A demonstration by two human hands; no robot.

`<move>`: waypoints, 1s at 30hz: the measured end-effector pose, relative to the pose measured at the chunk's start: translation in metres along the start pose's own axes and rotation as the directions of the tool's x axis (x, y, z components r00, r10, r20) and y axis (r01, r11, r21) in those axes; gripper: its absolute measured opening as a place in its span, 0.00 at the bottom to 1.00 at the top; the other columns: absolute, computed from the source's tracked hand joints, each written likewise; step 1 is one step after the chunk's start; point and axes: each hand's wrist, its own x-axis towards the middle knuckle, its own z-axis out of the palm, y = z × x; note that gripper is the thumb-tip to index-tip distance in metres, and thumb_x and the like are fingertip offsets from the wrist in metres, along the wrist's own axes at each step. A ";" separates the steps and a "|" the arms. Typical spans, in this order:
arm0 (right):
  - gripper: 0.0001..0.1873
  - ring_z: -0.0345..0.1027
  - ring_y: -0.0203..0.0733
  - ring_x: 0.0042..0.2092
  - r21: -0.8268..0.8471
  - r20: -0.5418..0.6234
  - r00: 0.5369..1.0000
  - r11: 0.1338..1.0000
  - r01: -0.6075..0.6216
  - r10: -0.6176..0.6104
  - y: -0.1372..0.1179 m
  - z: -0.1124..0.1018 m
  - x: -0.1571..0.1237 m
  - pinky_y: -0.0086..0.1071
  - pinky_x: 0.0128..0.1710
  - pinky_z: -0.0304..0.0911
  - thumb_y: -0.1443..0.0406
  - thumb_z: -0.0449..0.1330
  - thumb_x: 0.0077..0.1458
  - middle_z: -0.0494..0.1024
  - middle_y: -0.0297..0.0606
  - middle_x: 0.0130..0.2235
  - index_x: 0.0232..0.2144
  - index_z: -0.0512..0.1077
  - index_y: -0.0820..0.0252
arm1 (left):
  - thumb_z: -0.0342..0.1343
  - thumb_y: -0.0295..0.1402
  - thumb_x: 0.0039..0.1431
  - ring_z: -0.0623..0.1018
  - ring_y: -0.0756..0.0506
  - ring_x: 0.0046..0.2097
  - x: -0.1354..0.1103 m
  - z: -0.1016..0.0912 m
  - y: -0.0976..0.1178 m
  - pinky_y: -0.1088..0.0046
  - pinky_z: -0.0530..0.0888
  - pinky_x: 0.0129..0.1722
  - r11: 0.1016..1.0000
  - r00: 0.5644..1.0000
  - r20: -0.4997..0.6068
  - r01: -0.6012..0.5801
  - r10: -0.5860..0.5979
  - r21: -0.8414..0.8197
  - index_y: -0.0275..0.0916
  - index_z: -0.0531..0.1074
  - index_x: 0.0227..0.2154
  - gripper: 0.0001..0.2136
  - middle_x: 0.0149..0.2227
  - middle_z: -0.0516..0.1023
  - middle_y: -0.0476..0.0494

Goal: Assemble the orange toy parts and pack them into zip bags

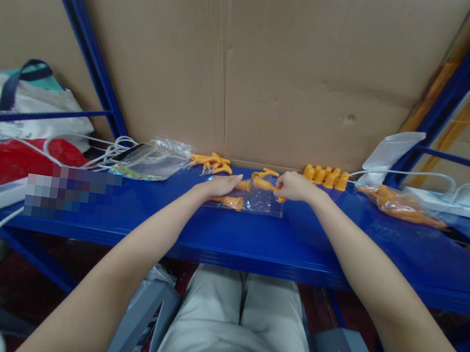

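My right hand [297, 186] is closed around the narrow end of an orange plastic horn-shaped piece [263, 184], its flared end facing left. My left hand [222, 186] lies palm down with fingers stretched out, over a clear plastic bag [257, 203]. Part of an orange piece [243, 185] shows by its fingertips, and an orange flared tube [231, 202] lies just below it. The palm hides what is beneath. Behind the right hand's piece rests an orange forked part [267, 172].
Orange parts with small chains [213, 163] lie back left, beside a clear bag [156, 160]. Several orange cups [326, 176] stand in rows back right. Further right is a bag of orange pieces [401, 204]. A cardboard sheet [275, 77] walls the back of the blue table [252, 239].
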 end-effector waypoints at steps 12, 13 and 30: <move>0.12 0.73 0.43 0.32 0.064 0.030 0.999 0.998 -0.027 0.025 -0.006 -0.003 -0.002 0.31 0.30 0.59 0.66 0.58 0.48 0.80 0.43 0.29 0.30 0.81 0.63 | 0.29 0.48 0.66 0.72 0.35 0.57 0.004 -0.001 0.005 0.68 0.64 0.57 0.995 0.994 -0.099 0.047 -0.038 0.086 0.22 0.77 0.41 0.36 0.51 0.75 0.22; 0.12 0.72 0.42 0.31 0.080 0.039 0.999 0.996 -0.024 0.021 -0.007 -0.003 -0.003 0.31 0.30 0.59 0.66 0.57 0.49 0.80 0.42 0.29 0.30 0.81 0.64 | 0.30 0.48 0.66 0.73 0.34 0.56 0.004 -0.001 0.004 0.68 0.64 0.56 0.996 0.994 -0.103 0.043 -0.035 0.077 0.22 0.77 0.40 0.35 0.50 0.76 0.22; 0.11 0.60 0.32 0.20 0.341 0.105 0.994 0.939 -0.037 0.001 -0.011 0.004 0.000 0.27 0.25 0.56 0.66 0.57 0.52 0.68 0.31 0.17 0.23 0.77 0.64 | 0.37 0.48 0.64 0.78 0.38 0.45 0.006 0.005 -0.009 0.67 0.70 0.47 0.985 0.991 -0.102 -0.105 0.091 -0.140 0.33 0.79 0.33 0.28 0.38 0.82 0.36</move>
